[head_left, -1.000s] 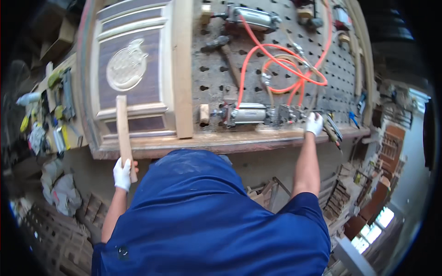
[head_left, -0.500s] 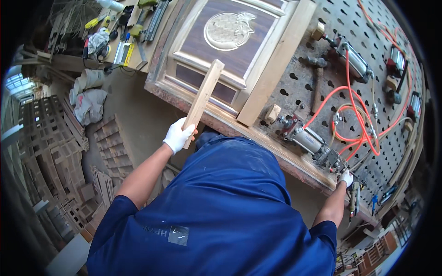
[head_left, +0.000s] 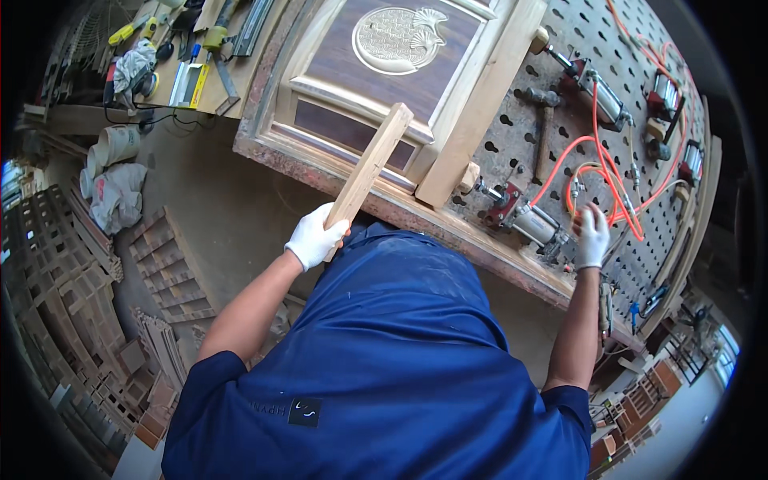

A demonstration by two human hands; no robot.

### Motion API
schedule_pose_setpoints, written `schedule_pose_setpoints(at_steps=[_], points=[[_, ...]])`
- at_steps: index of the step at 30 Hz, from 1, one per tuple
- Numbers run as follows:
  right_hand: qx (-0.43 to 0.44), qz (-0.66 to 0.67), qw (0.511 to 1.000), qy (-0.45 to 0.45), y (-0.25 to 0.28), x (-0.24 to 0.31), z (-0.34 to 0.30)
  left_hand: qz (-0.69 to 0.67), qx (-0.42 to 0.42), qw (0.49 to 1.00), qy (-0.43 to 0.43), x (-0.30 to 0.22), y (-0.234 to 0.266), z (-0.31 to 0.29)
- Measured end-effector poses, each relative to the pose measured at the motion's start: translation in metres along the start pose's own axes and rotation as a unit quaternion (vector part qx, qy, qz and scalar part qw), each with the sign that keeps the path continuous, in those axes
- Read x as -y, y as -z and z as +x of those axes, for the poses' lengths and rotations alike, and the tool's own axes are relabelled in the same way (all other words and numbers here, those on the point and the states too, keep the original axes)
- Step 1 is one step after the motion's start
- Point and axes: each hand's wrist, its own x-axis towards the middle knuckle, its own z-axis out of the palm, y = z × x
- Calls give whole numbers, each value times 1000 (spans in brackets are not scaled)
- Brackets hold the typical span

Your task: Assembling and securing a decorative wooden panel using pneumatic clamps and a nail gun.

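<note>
My left hand (head_left: 314, 238), in a white glove with bare fingertips, is wrapped round the near end of a wooden strip (head_left: 370, 170). The strip slants up over the near edge of a carved wooden door panel (head_left: 344, 52). Along the panel's right side lies a long wooden board (head_left: 472, 120). The wooden pads of two air cylinders, the near one (head_left: 534, 226) and the far one (head_left: 598, 96), sit against that board. My gloved right hand (head_left: 592, 238) is raised just right of the near cylinder, fingers loosely apart and nothing seen in them.
Orange air hoses (head_left: 612, 188) coil over the perforated metal table (head_left: 512, 144). A hammer (head_left: 544, 128) lies between the cylinders. Hand tools crowd a side bench (head_left: 228, 76) at the far left. White buckets (head_left: 120, 144), a plastic bag (head_left: 118, 196) and stacked wood pieces (head_left: 80, 320) stand on the floor at left.
My right hand has left the fittings at the table's near edge and risen over the table. Both cylinder pads have moved left from a gap to meet the board. My left hand keeps the strip.
</note>
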Motion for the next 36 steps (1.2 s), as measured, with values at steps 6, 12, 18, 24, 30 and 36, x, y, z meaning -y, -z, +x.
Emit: schedule_pose_setpoints(at_steps=[6, 12, 18, 24, 30, 36], points=[[404, 45, 905, -127, -190, 91, -123, 228, 109, 960, -118, -59, 0, 11], [289, 217, 919, -157, -224, 98, -124, 325, 123, 890, -296, -111, -12, 28], [166, 132, 977, 7, -197, 71, -89, 168, 148, 940, -256, -119, -24, 38], [11, -172, 985, 24, -160, -15, 25, 40, 98, 989, -105, -87, 11, 28], [-59, -297, 952, 35, -159, -41, 141, 6, -98, 995, -31, -30, 53, -22], [-1, -429, 903, -26, -175, -41, 197, -79, -264, 960, 44, 39, 66, -104]])
